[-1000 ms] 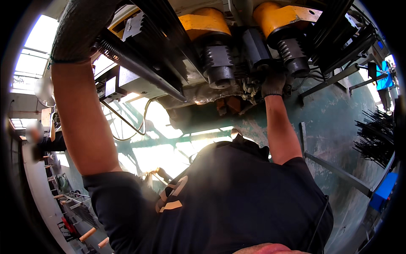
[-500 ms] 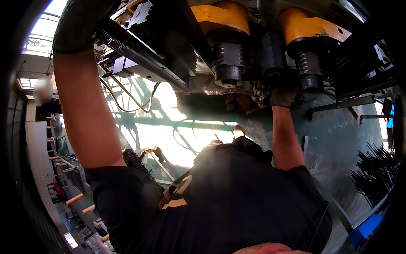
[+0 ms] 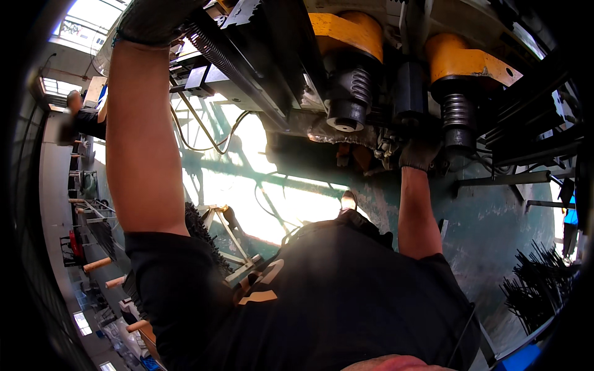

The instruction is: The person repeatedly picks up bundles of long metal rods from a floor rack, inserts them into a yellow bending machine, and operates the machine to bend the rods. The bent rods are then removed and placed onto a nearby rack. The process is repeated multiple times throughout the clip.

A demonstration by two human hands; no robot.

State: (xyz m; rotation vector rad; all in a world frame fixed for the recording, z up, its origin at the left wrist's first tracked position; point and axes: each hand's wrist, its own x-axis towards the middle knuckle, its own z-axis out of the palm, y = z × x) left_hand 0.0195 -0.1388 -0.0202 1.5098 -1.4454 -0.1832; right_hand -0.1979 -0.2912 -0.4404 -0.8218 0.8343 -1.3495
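Up at the left, my left hand (image 3: 154, 23) in a dark glove is raised beside the upper end of a dark coiled rod (image 3: 213, 49) that slants down into the machine. Its fingers are out of sight, so its grip does not show. My right hand (image 3: 419, 153), also in a dark glove, reaches under the machine, just below a black block (image 3: 410, 89). The fingers there are lost in shadow. On either side of that block, a left ridged metal spindle (image 3: 349, 99) and a right ridged metal spindle (image 3: 458, 120) hang below yellow housings (image 3: 349, 34).
A looped cable (image 3: 216, 145) hangs left of the machine over the sunlit green floor (image 3: 482, 216). Dark thin rods (image 3: 538, 284) lie bundled at right, near a horizontal bar (image 3: 504, 179). A metal frame (image 3: 232, 238) stands by my left side. Another person's arm (image 3: 90, 123) shows at far left.
The view has shifted, so the machine sits further right in it. The ridged spindles show different faces, as if turned. Both my hands keep about their places at the machine.
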